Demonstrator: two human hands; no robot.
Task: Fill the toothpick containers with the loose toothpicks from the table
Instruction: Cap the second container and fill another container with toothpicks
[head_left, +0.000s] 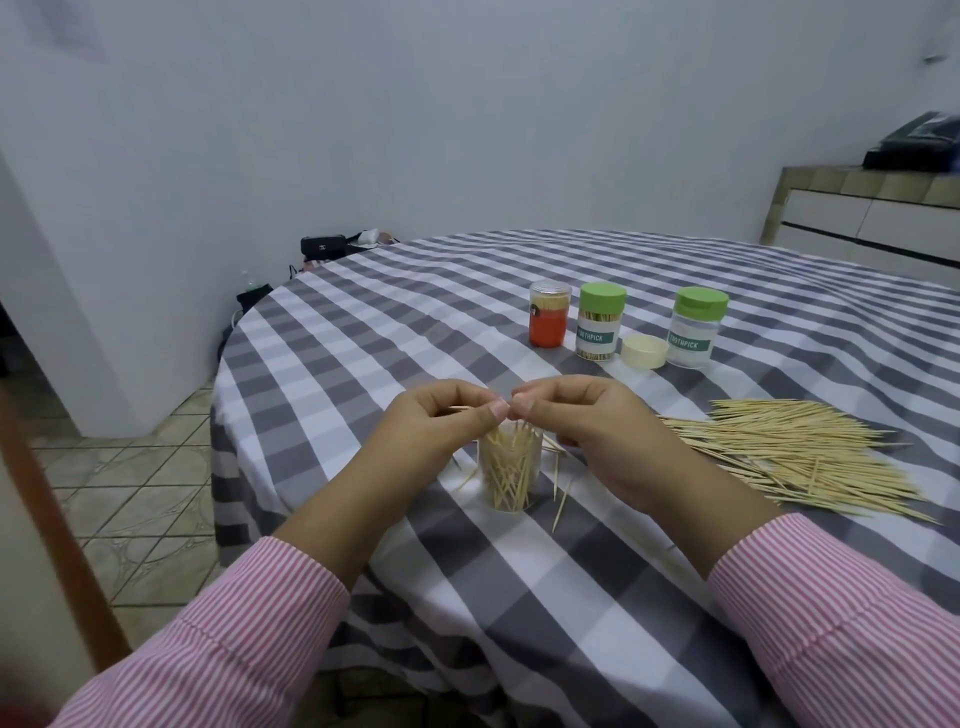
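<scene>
Directly above the open clear container (509, 475), left hand (441, 423) and right hand (576, 421) meet, each pinching a toothpick (462, 408) held roughly horizontal; it needs tipping upright to drop in. Loose pile (789, 452) lies right of the container, nearer the right hand.
</scene>
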